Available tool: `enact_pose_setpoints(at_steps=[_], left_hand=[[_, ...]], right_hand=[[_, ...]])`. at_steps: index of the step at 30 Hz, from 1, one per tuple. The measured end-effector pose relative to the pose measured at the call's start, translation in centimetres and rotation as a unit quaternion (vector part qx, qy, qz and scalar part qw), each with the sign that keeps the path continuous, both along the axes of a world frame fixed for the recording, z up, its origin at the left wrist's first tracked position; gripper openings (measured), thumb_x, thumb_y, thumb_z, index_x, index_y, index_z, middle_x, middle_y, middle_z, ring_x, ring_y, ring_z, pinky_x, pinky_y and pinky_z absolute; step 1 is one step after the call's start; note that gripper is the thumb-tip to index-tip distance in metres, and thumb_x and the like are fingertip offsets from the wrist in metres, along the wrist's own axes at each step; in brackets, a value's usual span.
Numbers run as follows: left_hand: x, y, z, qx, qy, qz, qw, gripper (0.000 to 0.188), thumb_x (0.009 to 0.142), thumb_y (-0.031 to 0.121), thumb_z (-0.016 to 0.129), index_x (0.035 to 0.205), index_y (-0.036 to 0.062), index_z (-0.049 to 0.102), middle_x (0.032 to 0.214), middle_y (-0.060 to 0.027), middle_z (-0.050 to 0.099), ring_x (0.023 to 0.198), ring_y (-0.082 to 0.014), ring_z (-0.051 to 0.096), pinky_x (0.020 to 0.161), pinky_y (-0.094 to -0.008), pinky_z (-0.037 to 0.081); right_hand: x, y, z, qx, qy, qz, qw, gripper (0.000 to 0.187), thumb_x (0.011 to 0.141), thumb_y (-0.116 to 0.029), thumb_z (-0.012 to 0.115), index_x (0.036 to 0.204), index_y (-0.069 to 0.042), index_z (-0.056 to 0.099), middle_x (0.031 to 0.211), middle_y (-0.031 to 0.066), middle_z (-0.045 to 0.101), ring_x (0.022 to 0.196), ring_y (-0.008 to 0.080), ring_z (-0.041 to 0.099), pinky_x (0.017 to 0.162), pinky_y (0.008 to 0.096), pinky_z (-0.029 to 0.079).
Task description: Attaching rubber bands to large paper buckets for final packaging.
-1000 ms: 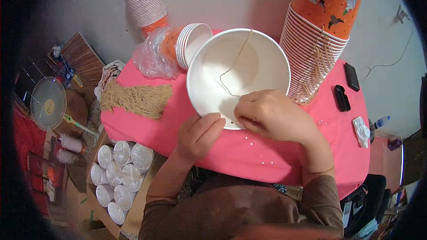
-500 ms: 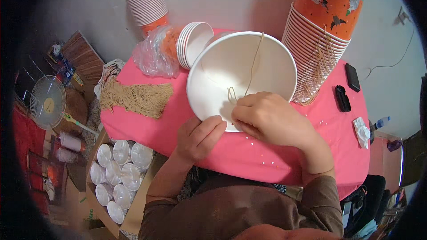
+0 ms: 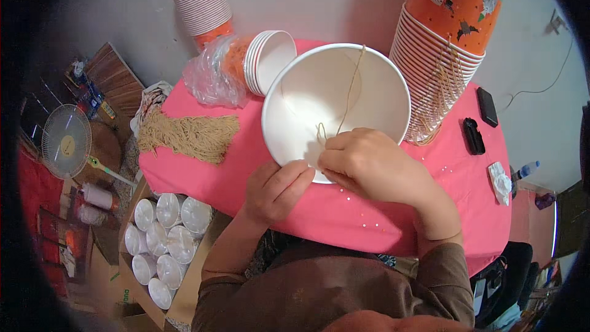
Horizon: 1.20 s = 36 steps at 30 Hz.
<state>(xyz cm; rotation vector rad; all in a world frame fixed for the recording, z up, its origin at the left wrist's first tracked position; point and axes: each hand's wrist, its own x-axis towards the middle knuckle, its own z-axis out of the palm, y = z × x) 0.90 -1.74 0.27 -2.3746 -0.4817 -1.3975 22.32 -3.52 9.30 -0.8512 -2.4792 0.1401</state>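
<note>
A large white-lined paper bucket (image 3: 307, 92) stands tipped toward me on the table, its wide mouth facing me. A thin tan cord (image 3: 350, 95) hangs from its far rim down to the near side, where a small loop of it sticks up. My left hand (image 3: 279, 190) is closed on the near rim, its fingertips at the edge. Over the near rim, my right hand (image 3: 369, 163) is pinched on the cord, with its fingertips partly hidden behind the knuckles.
On the pink-covered table (image 3: 307, 221), a tan cord bundle (image 3: 190, 135) lies left. Tall stacked orange buckets (image 3: 436, 67) rise right, near a black phone (image 3: 487, 107), a black case (image 3: 473, 136) and crumpled tissue (image 3: 499, 183). Plastic-wrapped buckets (image 3: 233, 64) lie back left; a carton (image 3: 200, 258) holds more.
The bucket's left rim has shifted slightly right, and the cord inside has moved a little. My right fingertips have edged slightly left; the left hand has barely moved.
</note>
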Motion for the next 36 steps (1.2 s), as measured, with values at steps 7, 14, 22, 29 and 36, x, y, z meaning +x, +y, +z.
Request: enact_pose_setpoints(at_steps=[7, 14, 22, 29, 36], left_hand=[[0.3, 0.0, 0.7, -0.076, 0.011, -0.019, 0.997, 0.026, 0.07, 0.003, 0.072, 0.095, 0.0051, 0.067, 0.101, -0.0072, 0.063, 0.076, -0.0234, 0.063, 0.063, -0.0322, 0.053], [1.5, 0.4, 1.6, -0.227, -0.05, -0.068, 0.97, 0.027, 0.073, -0.002, 0.074, 0.098, 0.0036, 0.065, 0.101, -0.0075, 0.064, 0.076, -0.0224, 0.064, 0.064, -0.0324, 0.055], [3.2, 0.3, -0.1, -0.202, -0.092, -0.048, 0.974, 0.025, 0.072, -0.008, 0.073, 0.093, 0.0017, 0.061, 0.112, -0.0141, 0.052, 0.081, -0.0213, 0.063, 0.071, -0.0296, 0.055], [4.2, 0.4, -1.2, -0.228, -0.143, -0.083, 0.959, 0.026, 0.071, -0.007, 0.074, 0.094, 0.0014, 0.064, 0.112, -0.0139, 0.052, 0.083, -0.0215, 0.062, 0.071, -0.0321, 0.054], [4.1, 0.6, -1.3, -0.19, -0.113, -0.024, 0.975, 0.024, 0.072, -0.003, 0.076, 0.092, 0.0013, 0.063, 0.11, -0.013, 0.056, 0.083, -0.0224, 0.062, 0.074, -0.0316, 0.053]], right_hand=[[0.5, 0.8, -0.4, -0.057, -0.004, 0.015, 0.998, 0.006, 0.076, -0.006, 0.065, 0.081, -0.003, 0.063, 0.074, 0.0134, 0.06, 0.073, 0.0355, 0.061, 0.064, 0.0453, 0.047], [2.0, 3.0, -0.9, -0.257, -0.005, 0.079, 0.963, 0.009, 0.084, -0.004, 0.062, 0.091, 0.001, 0.066, 0.082, 0.014, 0.066, 0.074, 0.029, 0.063, 0.068, 0.037, 0.049], [2.4, 3.6, -1.1, -0.277, 0.037, 0.043, 0.959, 0.012, 0.085, -0.009, 0.061, 0.088, 0.001, 0.067, 0.075, 0.0201, 0.065, 0.065, 0.0305, 0.063, 0.064, 0.0387, 0.049], [2.5, 4.0, -1.1, -0.291, 0.016, 0.016, 0.956, 0.012, 0.087, -0.004, 0.059, 0.092, 0.003, 0.067, 0.077, 0.0132, 0.068, 0.07, 0.0176, 0.063, 0.067, 0.0329, 0.05], [2.8, 3.9, -1.0, -0.288, 0.022, 0.02, 0.957, 0.012, 0.087, -0.005, 0.06, 0.094, 0.002, 0.067, 0.076, 0.013, 0.067, 0.069, 0.0165, 0.062, 0.066, 0.0329, 0.05]])
